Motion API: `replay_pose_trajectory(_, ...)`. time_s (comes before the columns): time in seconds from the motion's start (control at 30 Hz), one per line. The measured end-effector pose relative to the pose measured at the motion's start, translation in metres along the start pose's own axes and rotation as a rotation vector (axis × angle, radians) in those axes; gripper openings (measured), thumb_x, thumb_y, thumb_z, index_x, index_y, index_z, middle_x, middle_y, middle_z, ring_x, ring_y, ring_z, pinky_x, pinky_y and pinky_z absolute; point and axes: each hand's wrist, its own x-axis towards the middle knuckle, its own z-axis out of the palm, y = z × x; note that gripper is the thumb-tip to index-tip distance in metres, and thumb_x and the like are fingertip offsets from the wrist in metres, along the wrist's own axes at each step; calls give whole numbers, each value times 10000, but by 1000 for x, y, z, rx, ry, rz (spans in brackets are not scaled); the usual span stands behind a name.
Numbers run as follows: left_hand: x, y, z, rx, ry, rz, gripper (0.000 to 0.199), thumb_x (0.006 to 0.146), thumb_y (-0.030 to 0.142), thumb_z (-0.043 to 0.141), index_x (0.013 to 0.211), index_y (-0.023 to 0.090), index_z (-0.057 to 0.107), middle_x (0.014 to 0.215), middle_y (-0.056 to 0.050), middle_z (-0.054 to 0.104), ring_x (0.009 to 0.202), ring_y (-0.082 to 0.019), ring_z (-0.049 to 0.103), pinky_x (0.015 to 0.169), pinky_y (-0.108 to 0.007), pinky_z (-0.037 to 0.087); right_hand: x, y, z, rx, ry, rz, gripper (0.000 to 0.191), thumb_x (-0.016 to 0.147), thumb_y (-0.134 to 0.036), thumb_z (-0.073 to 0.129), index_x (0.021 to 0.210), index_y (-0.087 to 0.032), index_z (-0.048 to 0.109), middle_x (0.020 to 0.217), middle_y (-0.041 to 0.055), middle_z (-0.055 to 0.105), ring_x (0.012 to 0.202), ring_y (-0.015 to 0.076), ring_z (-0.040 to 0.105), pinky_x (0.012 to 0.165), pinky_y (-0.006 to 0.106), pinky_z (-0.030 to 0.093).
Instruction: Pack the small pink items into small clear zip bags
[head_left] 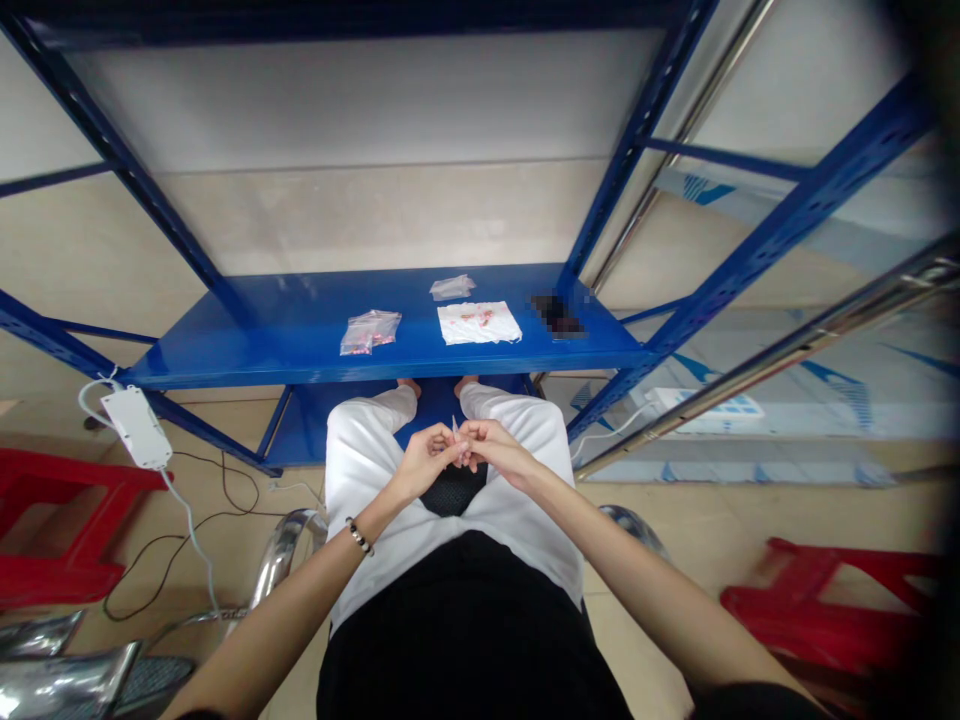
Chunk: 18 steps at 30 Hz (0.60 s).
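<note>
Pale, thin, pointed item [454, 425] is pinched in the fingertips of both our left hand [429, 458] and right hand [496, 450], over our white trousers [367, 450]. Beyond, we see a blue metal shelf [285, 325] bearing clear plastic bags with red contents [370, 332], whitish translucent packets [452, 288] and a red-marked white sheet [478, 323].

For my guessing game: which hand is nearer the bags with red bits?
Left. The left hand is in front of the bags, slightly right; the right hand is beside it, farther right.
</note>
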Motion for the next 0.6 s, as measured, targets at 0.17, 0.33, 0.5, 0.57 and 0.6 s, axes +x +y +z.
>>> replay_pose_trajectory(0.17,0,8,-6,52,-42,-24,355,825,484,665,798,134,614,773,-72,701,666,-138,632,573,-230,418,-2,-1,0,41,-1,-40,298,798,-435,704,784,-152,615,630,15,639,580,111,606,460,172,424)
replay_pose_trajectory(0.33,0,4,-8,89,-66,-31,366,876,491,595,851,129,643,803,-84,699,690,-141,640,576,-226,419,-5,-7,1,5,-18,-76,315,842,-459,660,763,-164,586,626,7,618,589,115,600,443,168,413)
replay_pose_trajectory(0.5,1,-2,-7,6,-34,-43,407,925,510,495,834,130,610,760,-72,672,663,-142,642,553,-226,427,-3,-8,3,-69,-34,-92,328,842,-463,657,744,-161,578,628,11,635,559,108,589,430,166,416)
replay_pose_trajectory(0.57,0,-2,-6,-39,-14,-69,408,927,514,488,840,131,597,740,-67,664,649,-145,642,536,-224,423,-2,-7,5,-100,-39,-105,341,829,-469,668,724,-159,575,619,16,641,546,110,589,422,168,413)
replay_pose_trajectory(0.6,0,-2,-5,-54,-11,-82,405,925,514,491,839,131,591,734,-66,663,644,-146,642,530,-222,422,-2,-6,5,-117,-36,-113,346,820,-471,676,713,-158,573,608,15,640,530,107,581,414,168,407)
